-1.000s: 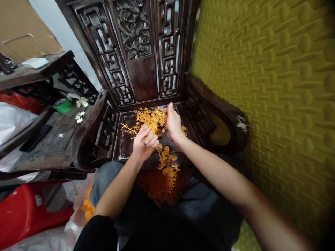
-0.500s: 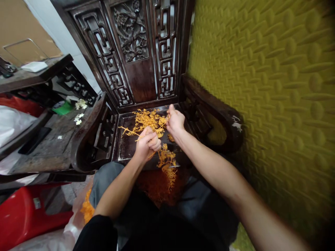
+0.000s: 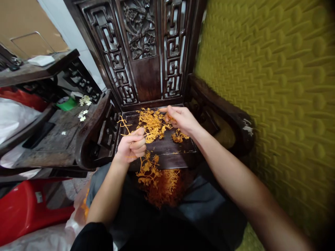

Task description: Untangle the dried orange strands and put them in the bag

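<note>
My left hand (image 3: 132,145) is closed round stems of an orange, branching, coral-like sprig. One end of this sprig (image 3: 125,123) pokes out above the fist, and frilly branches (image 3: 149,169) hang below it, in front of the seat's edge. My right hand (image 3: 180,119) is bent over the far right of the seat, fingers curled, with orange bits showing between them. Beneath it, a heap of orange branching pieces (image 3: 153,122) lies on the dark wooden chair seat (image 3: 167,148). A smaller orange clump (image 3: 179,136) rests to the right of the heap.
A carved chair back (image 3: 146,80) rises behind the seat, with curved armrests on both sides. Yellow textured padding (image 3: 261,69) covers the right. Left are a wooden surface with green tape (image 3: 66,104) and a red plastic stool (image 3: 31,212). Reddish-orange strands (image 3: 167,191) lie low between the knees.
My hands have moved apart, the left one towards me and leftward with the sprig. The right hand has shifted slightly right in view. The smaller clump now shows more fully.
</note>
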The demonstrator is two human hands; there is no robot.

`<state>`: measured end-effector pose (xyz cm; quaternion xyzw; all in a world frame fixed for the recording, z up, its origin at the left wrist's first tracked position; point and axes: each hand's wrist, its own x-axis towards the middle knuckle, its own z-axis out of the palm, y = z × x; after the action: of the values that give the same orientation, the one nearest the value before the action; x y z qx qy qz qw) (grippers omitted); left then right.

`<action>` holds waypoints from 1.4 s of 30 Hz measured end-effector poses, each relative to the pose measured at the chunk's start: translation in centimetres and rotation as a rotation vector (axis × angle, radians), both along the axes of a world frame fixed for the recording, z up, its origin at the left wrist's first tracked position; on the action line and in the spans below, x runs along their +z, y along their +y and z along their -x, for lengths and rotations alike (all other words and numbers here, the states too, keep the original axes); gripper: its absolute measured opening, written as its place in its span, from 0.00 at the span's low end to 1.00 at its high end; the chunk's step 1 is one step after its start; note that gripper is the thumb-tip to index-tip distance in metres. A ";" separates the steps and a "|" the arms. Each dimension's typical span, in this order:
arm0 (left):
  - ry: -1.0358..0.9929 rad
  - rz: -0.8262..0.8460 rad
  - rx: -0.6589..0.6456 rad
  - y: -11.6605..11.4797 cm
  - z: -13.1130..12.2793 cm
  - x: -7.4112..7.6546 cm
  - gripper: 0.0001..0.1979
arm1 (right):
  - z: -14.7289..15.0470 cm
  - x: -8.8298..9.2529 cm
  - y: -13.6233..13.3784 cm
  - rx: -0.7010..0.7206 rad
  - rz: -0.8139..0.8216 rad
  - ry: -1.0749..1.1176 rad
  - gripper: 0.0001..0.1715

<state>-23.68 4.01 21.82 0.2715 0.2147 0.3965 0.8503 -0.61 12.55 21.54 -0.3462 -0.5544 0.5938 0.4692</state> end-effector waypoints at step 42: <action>0.125 -0.172 0.148 0.0 -1.1 1.3 0.12 | -1.9 -0.6 2.6 -0.554 0.203 0.358 0.19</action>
<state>-22.58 4.00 23.10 0.3511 0.2519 0.4573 0.7773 1.32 15.10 20.92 -0.4188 -0.2862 0.5475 0.6655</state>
